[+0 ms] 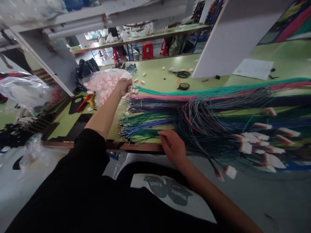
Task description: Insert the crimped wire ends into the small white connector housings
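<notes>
Nearest was the person's black shirt. Ahead of it, the right hand was at the near edge of the table, its fingers curled and close together; whether they held anything could not be told. Just beyond those fingers lay the lower wires, green and blue. To the right, white-and-orange plugs sat in a heap, a couple hanging past the edge. Farther in ran the upper wires, dark, pink and green. At their left ends was the left hand, beside a clear bag of plugs; its fingers were bunched narrow, their hold too blurred to tell. Beyond lay tape, then scissors. Red stools stood in the background.
</notes>
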Demonstrator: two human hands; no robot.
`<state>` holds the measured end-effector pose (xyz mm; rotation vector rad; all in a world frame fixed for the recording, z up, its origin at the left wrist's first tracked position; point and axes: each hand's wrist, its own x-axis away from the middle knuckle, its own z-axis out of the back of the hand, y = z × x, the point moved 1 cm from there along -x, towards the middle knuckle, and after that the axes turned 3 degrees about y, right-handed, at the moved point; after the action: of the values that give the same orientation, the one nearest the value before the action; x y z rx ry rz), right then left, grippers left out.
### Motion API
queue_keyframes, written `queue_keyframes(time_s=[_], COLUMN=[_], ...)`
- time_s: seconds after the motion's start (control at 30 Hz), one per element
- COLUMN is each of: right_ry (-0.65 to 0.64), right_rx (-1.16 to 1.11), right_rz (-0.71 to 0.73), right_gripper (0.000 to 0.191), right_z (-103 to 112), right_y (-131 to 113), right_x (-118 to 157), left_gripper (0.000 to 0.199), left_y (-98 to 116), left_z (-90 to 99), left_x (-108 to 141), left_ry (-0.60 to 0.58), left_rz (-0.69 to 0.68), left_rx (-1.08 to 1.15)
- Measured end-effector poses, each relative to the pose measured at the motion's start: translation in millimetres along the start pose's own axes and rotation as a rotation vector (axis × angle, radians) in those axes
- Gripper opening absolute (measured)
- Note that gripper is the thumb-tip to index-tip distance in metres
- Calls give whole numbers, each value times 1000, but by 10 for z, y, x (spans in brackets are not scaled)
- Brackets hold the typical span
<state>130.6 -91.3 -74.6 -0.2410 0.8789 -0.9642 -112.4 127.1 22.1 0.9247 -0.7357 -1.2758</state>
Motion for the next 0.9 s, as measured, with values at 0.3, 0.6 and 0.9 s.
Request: queue_keyframes(time_s=[0.3,0.6,0.9], right_ry=[-399,-579,-508], right_rx=[523,544,377], right_rz=[31,94,36], right_gripper=[30,28,25], right_z=[164,-42,-69], right_y=[-118,-305,-204], right_x=[-172,-399,-470], left_gripper=[13,20,26], left_y=[-53,-617,-917], left_z=[417,539,479], left_x=[806,1792,2452], left_ry=[-6,96,42], left_rz=[17,55,32], left_rx=[366,544,571])
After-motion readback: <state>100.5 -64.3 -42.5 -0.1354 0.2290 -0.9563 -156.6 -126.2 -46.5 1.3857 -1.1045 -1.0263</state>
